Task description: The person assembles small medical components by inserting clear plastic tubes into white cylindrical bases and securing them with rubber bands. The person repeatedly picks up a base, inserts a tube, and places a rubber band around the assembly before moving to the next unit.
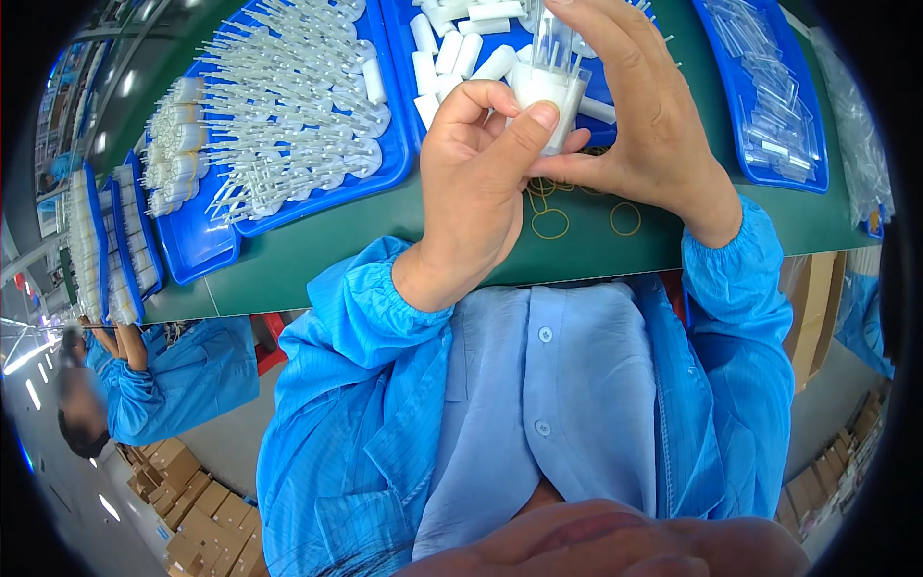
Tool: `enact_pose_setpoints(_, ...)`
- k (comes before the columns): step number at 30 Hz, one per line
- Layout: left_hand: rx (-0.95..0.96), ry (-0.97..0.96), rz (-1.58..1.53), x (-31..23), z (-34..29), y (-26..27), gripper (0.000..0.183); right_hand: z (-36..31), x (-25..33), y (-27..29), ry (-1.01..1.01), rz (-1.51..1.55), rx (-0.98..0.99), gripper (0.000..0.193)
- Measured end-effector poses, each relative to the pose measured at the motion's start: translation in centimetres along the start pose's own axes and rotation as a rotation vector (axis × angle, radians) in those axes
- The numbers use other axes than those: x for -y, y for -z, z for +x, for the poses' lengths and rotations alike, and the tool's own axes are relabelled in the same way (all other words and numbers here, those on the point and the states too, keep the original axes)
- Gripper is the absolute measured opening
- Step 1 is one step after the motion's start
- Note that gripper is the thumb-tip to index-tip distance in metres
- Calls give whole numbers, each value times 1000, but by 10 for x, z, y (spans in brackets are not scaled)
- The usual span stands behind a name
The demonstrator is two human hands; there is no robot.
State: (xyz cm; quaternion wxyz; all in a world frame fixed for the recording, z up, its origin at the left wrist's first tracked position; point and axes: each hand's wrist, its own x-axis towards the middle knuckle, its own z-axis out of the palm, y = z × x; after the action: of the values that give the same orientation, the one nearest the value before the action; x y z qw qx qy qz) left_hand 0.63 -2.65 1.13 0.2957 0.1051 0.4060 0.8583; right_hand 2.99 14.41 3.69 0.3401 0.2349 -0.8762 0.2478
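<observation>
Widest of all, we had the green table (288, 255) spread beneath everything, and on its left the big blue tray (332, 200), packed with white stemmed pieces (288, 125). Then came the middle blue tray (495, 41) with its white cylinders (467, 56), and over to the right, the narrow blue tray (735, 111) full of clear tubes (764, 87)! And here were the hands, right above the table's near side: the left hand (471, 188) pinched a clear-and-white cluster (553, 82) between thumb and curled fingers, while the right hand (659, 125) arched wide around it, thumb low, fingers high. Did those right fingertips grip? We could not tell; they ran up to the view's top edge. The step, as we judged it, was lining up clear and white parts; the next move seemed to call for a steady left pinch and a light, even right touch, since smooth clear walls might slip. And smallest, below the hands, we spotted yellowish bands (625, 218) lying loose on the table
</observation>
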Motion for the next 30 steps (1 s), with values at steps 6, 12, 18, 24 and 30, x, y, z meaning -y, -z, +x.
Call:
enact_pose_setpoints(6, 55, 61, -42, -2, 0, 5, 10, -5, -13, -7, 56, 17, -62, 83)
enact_pose_setpoints(12, 80, 60, -128, -2, -1, 9, 21, 8, 4, 7, 42, -11, -31, 75)
enact_pose_setpoints(18, 63, 57, -173, -5, 1, 4, 14, -8, -12, -7, 194, -254, -149, 50)
enact_pose_setpoints(24, 6, 61, -205, -6, 0, 6, 12, -2, 10, -2, 143, -288, -61, 36)
enact_pose_setpoints(30, 118, 37, -251, 1, 2, 17, 24, -1, 8, -1, 163, -247, -53, 35)
